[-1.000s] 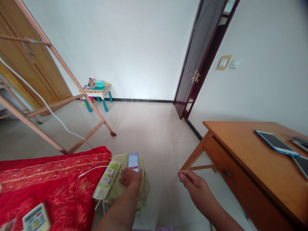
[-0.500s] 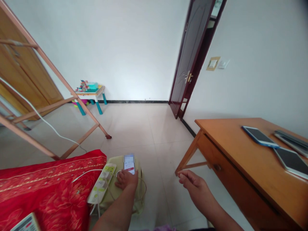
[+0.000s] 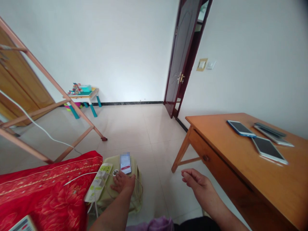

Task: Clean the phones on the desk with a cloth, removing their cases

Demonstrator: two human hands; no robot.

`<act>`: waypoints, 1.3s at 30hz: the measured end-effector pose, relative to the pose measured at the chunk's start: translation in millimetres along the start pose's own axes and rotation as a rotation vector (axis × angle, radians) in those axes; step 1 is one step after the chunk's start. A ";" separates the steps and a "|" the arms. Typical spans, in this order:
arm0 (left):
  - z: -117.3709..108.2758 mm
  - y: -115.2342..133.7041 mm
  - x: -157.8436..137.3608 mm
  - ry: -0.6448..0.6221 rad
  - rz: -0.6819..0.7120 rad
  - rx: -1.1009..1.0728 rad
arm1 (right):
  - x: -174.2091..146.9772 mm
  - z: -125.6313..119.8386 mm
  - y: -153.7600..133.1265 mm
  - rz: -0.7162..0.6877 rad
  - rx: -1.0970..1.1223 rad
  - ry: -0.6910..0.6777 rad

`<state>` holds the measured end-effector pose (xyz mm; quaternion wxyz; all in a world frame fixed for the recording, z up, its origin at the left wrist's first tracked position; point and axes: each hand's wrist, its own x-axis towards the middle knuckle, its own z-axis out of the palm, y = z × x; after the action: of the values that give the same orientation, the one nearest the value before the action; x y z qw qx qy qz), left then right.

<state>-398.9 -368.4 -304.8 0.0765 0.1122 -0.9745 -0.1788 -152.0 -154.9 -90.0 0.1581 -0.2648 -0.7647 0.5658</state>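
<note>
My left hand [image 3: 124, 183] lies over the pale green stool [image 3: 134, 200], fingers spread and apart. Just beyond its fingers rests a smartphone [image 3: 125, 163] with a lit screen. A small round white object [image 3: 115, 173] sits by the fingertips; its kind is unclear. To the left of this hand a green-and-white power strip [image 3: 99, 183] with plugs in it lies along the stool's edge. My right hand [image 3: 198, 186] hangs in the air near the desk, fingers curled against the thumb, with nothing visible in them.
On the right stands a wooden desk [image 3: 223, 154] with a blue-edged phone [image 3: 240, 128], a white tablet [image 3: 269, 149] and other flat devices. A red cloth [image 3: 60, 192] covers the left foreground, behind it a pinkish frame [image 3: 81, 114]. A small toy table [image 3: 84, 95] stands by the wall.
The view has turned slightly right, so more of the desk shows. My left hand has drawn back a little from the phone, uncovering its lower edge. My right hand keeps its curled pose.
</note>
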 end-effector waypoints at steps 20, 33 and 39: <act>-41.7 123.5 -84.1 -0.077 0.720 -0.358 | -34.2 -42.6 -36.3 -0.183 0.036 0.263; -177.0 245.3 -242.9 -0.270 1.442 -1.082 | -138.9 -155.1 -44.9 -0.192 -0.009 0.821; -218.9 281.9 -297.7 -0.349 1.692 -1.190 | -194.3 -219.9 -30.1 -0.074 -0.169 0.993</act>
<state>-124.7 -111.0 -31.9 0.0779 -0.6887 -0.4875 -0.5310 117.6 -103.1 17.9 0.5008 -0.4865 -0.6492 0.3017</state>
